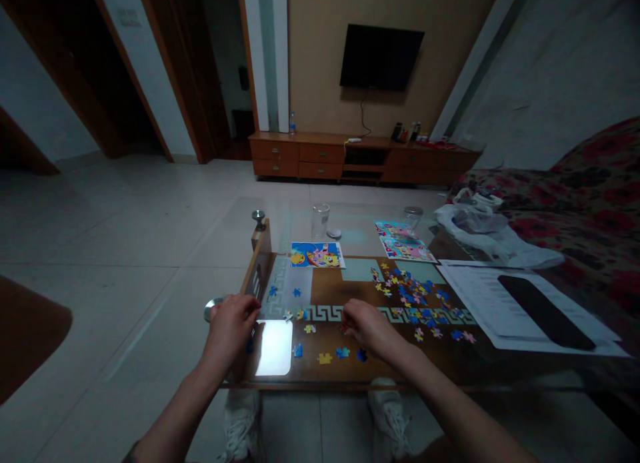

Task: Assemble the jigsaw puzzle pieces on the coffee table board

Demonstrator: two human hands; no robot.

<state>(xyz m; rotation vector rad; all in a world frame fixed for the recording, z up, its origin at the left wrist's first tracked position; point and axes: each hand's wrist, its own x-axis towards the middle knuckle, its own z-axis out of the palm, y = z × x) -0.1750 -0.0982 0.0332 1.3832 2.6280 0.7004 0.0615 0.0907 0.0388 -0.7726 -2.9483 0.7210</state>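
Note:
My left hand (233,321) is closed, fingers curled together, over the left edge of the glass table beside a bright white panel with rounded corners (274,347). Whatever it may hold is hidden. My right hand (361,321) pinches what looks like a small reddish puzzle piece (345,329), mostly covered by the fingers. Between and below the hands lie loose pieces: a yellow puzzle piece (325,359), a blue-green puzzle piece (343,352) and several others. To the right spreads a scattered pile of puzzle pieces (415,293). A cartoon picture card (318,255) lies farther back.
Behind stand a clear jar (321,221), its lid (334,234) and another jar (413,217). Picture sheets (403,241), a plastic bag (483,226), papers (475,299) and a black phone-like slab (545,313) lie at right. A metal knob (258,217) rises at the left.

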